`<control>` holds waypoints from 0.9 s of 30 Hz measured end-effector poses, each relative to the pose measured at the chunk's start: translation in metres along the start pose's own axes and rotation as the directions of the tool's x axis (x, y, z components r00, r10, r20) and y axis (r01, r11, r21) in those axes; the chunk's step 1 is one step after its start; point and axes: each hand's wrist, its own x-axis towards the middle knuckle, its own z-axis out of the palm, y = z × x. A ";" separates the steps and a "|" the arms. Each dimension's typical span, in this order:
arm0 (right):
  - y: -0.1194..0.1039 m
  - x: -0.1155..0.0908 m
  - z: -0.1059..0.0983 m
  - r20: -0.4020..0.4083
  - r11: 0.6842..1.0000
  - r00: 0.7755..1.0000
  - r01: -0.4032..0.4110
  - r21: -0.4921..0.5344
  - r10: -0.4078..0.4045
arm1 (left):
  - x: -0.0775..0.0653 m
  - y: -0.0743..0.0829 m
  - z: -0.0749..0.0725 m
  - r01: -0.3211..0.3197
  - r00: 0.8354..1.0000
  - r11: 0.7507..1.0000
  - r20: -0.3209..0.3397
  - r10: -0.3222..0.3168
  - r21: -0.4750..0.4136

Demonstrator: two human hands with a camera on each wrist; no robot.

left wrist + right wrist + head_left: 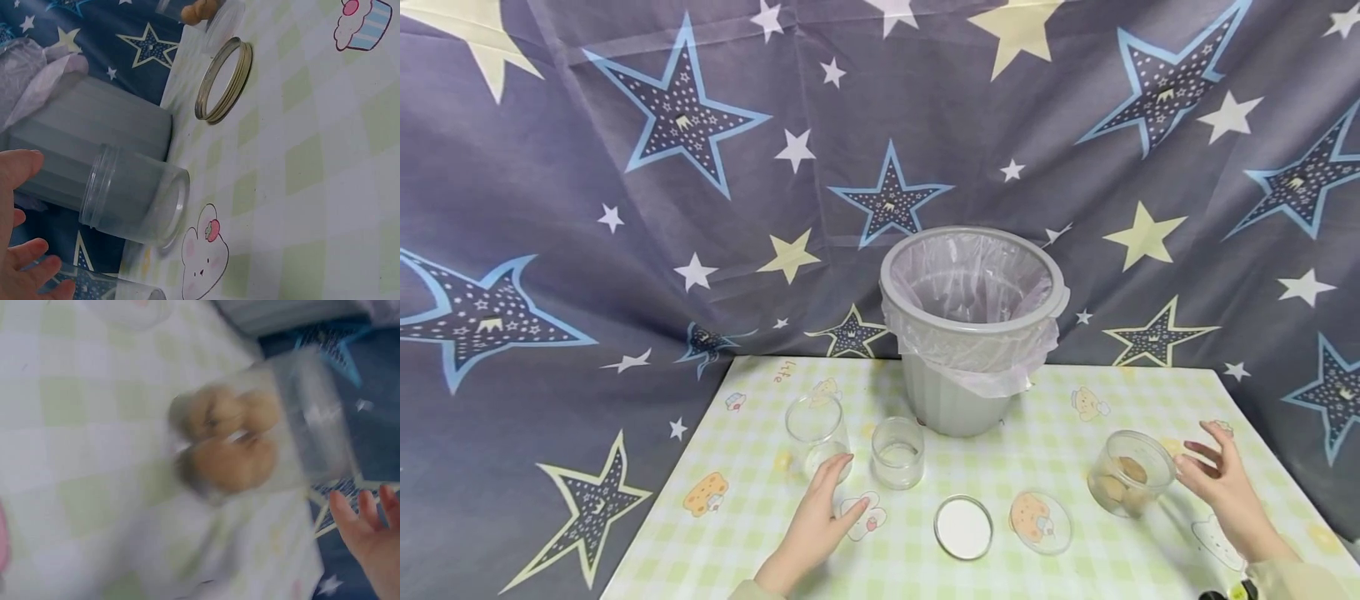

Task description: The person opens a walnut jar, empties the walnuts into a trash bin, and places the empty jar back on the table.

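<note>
On the right of the table stands a clear jar [1108,492] with several brown rounded pieces [231,462] inside. My right hand [1228,492] is beside its rim, fingers loosely bent and holding nothing. My left hand [820,521] is spread, its fingertips overlapping the lower part of a tall clear jar [815,427] in the head view. Just right of that hand stands a shorter clear jar [898,458], upright with its mouth uncovered. A white lid with a metal rim [963,527] and a clear round lid [1054,533] lie between the hands.
A grey bin [955,400] with a translucent liner stands at the back of the table, behind the short jar. The green checked tabletop [700,546] ends at a starry curtain [625,208]. Small dark and yellow-green objects [1238,590] are at the lower right edge.
</note>
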 end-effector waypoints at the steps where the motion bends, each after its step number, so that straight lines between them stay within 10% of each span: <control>1: 0.008 -0.002 -0.002 0.017 0.999 1.000 -0.021 0.036 0.021 | -0.001 0.000 0.000 0.000 1.000 1.000 0.001 0.000 -0.002; 10: 0.041 0.000 0.008 0.086 0.931 0.959 -0.239 -0.274 0.271 | -0.002 0.000 0.008 -0.043 0.999 0.999 0.005 0.043 -0.017; 27: 0.061 0.003 0.046 -0.030 0.961 0.984 -0.179 -0.209 0.177 | 0.002 0.019 0.027 -0.083 0.991 0.996 0.103 0.085 -0.019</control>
